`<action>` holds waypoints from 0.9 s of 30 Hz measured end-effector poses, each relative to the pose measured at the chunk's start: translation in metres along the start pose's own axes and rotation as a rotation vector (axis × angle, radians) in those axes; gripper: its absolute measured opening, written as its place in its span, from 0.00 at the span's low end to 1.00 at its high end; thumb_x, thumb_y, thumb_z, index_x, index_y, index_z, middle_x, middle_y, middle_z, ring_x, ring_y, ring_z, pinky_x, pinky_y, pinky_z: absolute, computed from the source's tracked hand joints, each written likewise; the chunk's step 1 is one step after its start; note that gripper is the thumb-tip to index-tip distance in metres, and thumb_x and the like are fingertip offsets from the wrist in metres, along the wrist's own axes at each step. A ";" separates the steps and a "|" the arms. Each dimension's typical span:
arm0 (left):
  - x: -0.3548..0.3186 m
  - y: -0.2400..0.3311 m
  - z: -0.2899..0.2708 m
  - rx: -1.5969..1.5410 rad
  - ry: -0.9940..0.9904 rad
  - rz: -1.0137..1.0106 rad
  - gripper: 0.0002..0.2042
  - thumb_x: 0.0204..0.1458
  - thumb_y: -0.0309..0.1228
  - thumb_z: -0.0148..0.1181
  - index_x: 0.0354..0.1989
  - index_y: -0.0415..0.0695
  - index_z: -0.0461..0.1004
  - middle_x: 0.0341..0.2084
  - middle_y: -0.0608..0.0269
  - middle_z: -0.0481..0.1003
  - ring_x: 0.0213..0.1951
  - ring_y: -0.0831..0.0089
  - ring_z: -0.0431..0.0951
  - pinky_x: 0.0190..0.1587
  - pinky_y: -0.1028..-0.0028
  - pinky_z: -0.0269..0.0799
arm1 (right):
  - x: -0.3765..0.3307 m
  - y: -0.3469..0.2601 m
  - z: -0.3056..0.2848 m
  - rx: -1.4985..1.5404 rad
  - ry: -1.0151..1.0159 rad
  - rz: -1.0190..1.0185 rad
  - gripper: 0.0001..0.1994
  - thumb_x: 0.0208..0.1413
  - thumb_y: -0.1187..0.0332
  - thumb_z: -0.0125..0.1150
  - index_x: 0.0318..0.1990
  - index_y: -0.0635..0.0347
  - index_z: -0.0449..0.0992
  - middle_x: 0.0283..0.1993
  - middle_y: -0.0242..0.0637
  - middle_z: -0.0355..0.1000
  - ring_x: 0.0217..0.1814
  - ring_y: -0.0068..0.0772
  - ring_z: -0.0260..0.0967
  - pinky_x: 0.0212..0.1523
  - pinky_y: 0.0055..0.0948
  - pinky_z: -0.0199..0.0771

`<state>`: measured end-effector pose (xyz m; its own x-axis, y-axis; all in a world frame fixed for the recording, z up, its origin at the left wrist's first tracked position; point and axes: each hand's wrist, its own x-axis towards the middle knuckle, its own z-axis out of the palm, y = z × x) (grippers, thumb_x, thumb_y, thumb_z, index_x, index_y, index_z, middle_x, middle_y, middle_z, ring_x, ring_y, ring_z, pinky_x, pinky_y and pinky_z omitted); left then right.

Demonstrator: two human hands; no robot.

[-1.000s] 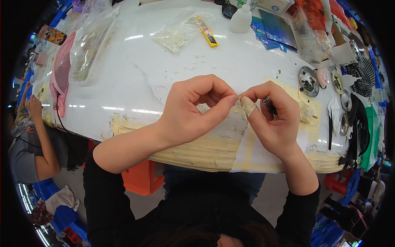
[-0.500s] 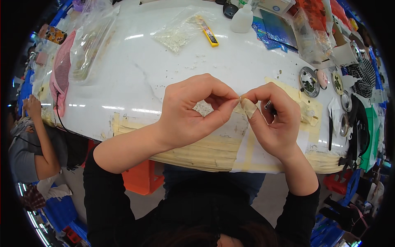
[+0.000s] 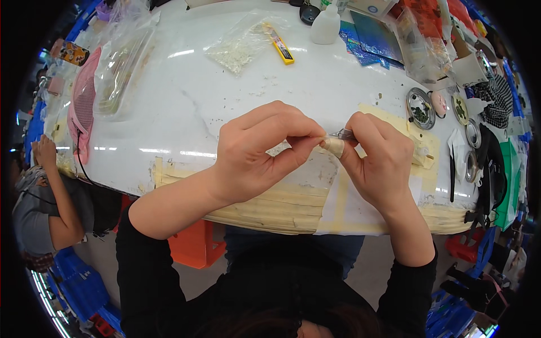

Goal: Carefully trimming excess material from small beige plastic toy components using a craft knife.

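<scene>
Dishes of green bits, two, sit right of the right grip, which holds one metal tool near the left grip. Beyond that left grip, pinched narrow, its contents too small to tell, lies one clear bag of pale bits.

The head-worn fisheye camera looks steeply down and forward over the chest and forearms at the white surface. The hands lie close to it, near mid-view. Its wide angle reaches from the floor below to the surface's far part above, bending straight edges.
</scene>
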<state>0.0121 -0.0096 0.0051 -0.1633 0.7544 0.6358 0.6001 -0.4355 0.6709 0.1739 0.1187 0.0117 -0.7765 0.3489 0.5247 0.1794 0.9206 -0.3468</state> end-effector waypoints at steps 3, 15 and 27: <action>0.001 0.001 0.000 0.052 0.002 0.043 0.10 0.45 0.14 0.65 0.36 0.37 0.78 0.29 0.59 0.78 0.31 0.72 0.78 0.33 0.77 0.73 | 0.000 0.000 -0.001 -0.024 -0.005 -0.005 0.17 0.45 0.57 0.71 0.25 0.54 0.67 0.18 0.29 0.63 0.19 0.32 0.65 0.17 0.30 0.61; 0.003 0.000 -0.001 0.114 -0.005 0.100 0.10 0.44 0.14 0.65 0.36 0.37 0.78 0.29 0.59 0.78 0.30 0.70 0.79 0.31 0.76 0.73 | 0.001 -0.004 -0.004 0.003 -0.038 0.015 0.12 0.46 0.69 0.68 0.25 0.59 0.67 0.19 0.34 0.63 0.19 0.35 0.62 0.19 0.30 0.59; 0.001 0.000 -0.001 0.047 -0.001 0.048 0.10 0.45 0.14 0.64 0.36 0.37 0.78 0.29 0.59 0.78 0.30 0.72 0.78 0.32 0.77 0.73 | -0.001 0.000 -0.002 0.030 -0.012 -0.018 0.11 0.41 0.67 0.69 0.25 0.54 0.69 0.18 0.30 0.62 0.18 0.33 0.64 0.17 0.32 0.60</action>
<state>0.0115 -0.0089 0.0063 -0.1328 0.7339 0.6661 0.6432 -0.4475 0.6213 0.1760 0.1185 0.0130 -0.7867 0.3300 0.5218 0.1474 0.9211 -0.3603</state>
